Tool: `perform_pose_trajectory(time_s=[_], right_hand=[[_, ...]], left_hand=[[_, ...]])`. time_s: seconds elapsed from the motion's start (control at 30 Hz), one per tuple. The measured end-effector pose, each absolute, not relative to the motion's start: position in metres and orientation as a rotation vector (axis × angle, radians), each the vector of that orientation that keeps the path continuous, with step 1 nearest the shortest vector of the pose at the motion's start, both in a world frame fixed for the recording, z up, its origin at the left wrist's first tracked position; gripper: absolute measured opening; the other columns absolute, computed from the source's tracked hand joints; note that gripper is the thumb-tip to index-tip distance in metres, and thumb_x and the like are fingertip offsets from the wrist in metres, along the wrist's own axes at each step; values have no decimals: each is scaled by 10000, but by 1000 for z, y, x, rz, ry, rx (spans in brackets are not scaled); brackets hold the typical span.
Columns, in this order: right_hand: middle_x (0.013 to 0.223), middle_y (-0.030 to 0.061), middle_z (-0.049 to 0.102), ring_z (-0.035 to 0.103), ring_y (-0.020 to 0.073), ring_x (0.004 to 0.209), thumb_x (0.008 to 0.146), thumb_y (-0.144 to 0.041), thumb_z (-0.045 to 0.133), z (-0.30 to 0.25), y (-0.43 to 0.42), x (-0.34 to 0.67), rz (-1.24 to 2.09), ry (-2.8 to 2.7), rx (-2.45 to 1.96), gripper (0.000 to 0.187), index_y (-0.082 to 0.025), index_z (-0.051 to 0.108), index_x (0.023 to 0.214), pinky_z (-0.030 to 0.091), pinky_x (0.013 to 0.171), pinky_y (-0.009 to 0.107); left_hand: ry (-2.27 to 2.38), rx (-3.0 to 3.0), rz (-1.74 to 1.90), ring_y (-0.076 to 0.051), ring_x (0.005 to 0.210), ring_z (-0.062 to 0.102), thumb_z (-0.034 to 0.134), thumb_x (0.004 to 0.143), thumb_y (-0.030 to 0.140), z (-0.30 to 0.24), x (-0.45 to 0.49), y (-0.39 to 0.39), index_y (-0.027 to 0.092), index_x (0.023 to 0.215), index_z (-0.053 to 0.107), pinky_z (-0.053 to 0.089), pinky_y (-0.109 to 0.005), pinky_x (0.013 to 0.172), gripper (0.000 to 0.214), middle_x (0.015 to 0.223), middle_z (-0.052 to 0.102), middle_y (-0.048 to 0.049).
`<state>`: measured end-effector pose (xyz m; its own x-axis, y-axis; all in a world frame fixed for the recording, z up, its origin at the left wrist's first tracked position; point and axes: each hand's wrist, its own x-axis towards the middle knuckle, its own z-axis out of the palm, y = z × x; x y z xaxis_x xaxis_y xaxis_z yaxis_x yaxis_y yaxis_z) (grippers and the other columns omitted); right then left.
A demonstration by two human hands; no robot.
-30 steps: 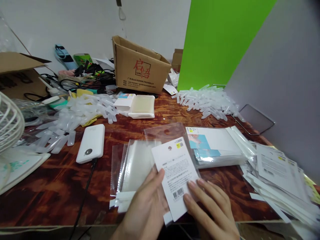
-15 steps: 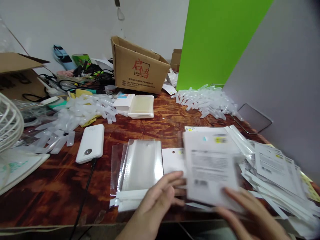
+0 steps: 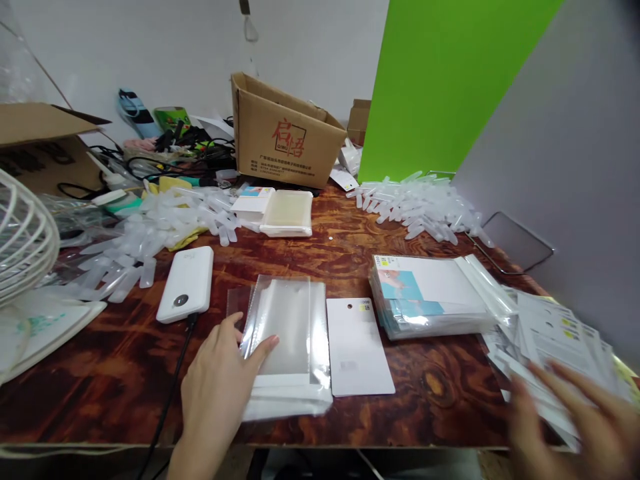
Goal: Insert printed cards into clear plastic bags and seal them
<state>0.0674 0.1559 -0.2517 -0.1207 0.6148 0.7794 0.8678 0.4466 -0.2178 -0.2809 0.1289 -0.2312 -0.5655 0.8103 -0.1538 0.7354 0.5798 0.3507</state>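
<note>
My left hand [image 3: 220, 373] rests against the left side of a stack of clear plastic bags [image 3: 287, 333], thumb over the top bag and fingers spread along the edge. Right of the bags lies one white card [image 3: 357, 347] with a punched hole at its top. My right hand [image 3: 575, 413], blurred, hovers at or over the spread pile of bagged printed cards [image 3: 555, 333] at the right edge. Its fingers look apart, and nothing shows in them. Behind sits a thick stack of bagged cards [image 3: 425, 287] with a blue picture on top.
A white power bank [image 3: 185, 283] with a black cable lies left of the bags. Translucent plastic pieces are heaped at left [image 3: 145, 230] and back right [image 3: 415, 203]. A cardboard box [image 3: 285, 137] stands at the back. A white fan [image 3: 23, 233] occupies the left edge.
The bagged card between my hands has left the middle; the blue-pictured stack and white card are uncovered. My left hand moved left onto the bags; my right moved right to the spread pile.
</note>
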Motion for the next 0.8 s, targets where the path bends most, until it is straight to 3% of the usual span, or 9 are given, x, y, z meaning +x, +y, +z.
perform_pose_trajectory(time_s=[0.03,0.13,0.23,0.37,0.47,0.57,0.7,0.8], right_hand=[[1355,99,563,533,295,1226,825,-92,682,-249,153,42,-336,-1955,-1220,557,-211,547,1352,382,1073,474],[1347,115,583,557,294,1210,915,-304,602,-252,149,-11,-203,-2378,-1002,440,-165,546,1329,499,939,441],[1370,106,576,543,267,1256,986,-409,440,-263,154,-28,-147,-2543,-1020,474,-126,495,1362,545,924,412],[1284,103,643,623,245,1168,1005,-365,398,-268,158,-24,-177,-2549,-967,417,-112,536,1306,585,875,371],[1203,107,688,665,226,1102,1015,-290,372,-268,156,-22,-234,-2480,-932,359,-103,570,1249,591,838,328],[1207,126,683,648,217,1137,995,-140,344,-269,151,-21,-250,-2388,-924,348,-105,582,1246,544,931,318],[1260,143,649,595,242,1215,933,-37,363,-266,145,-18,-232,-2315,-881,434,-108,558,1313,496,1016,350],[1251,133,654,627,264,1169,898,-50,448,-260,137,-17,-248,-2139,-847,476,-122,527,1362,547,961,362]], left_hand=[[2534,1247,384,-402,1005,611,461,867,550,-230,-280,129,122,1306,461,434,-435,737,613,1055,650,-151],[2587,1186,493,-401,972,599,503,848,509,-230,-279,128,165,1190,519,400,-411,686,485,942,641,-123],[2579,1141,591,-356,805,606,504,840,485,-233,-283,125,235,931,534,357,-378,626,268,781,608,-72],[2376,1186,775,-235,644,579,462,849,538,-238,-295,120,262,753,472,414,-329,619,292,661,583,-9],[2211,1218,847,-222,688,620,451,859,569,-240,-303,119,246,830,584,469,-307,634,351,741,664,-22],[2185,1274,873,-286,948,626,413,897,518,-243,-304,121,216,1001,666,477,-389,851,407,993,695,-87],[2254,1342,850,-396,1242,417,337,927,482,-249,-298,120,104,1318,558,306,-555,1070,587,1313,529,-206],[2249,1272,1013,-366,1402,232,350,943,498,-244,-291,116,145,1432,446,148,-527,1172,611,1523,336,-168]])
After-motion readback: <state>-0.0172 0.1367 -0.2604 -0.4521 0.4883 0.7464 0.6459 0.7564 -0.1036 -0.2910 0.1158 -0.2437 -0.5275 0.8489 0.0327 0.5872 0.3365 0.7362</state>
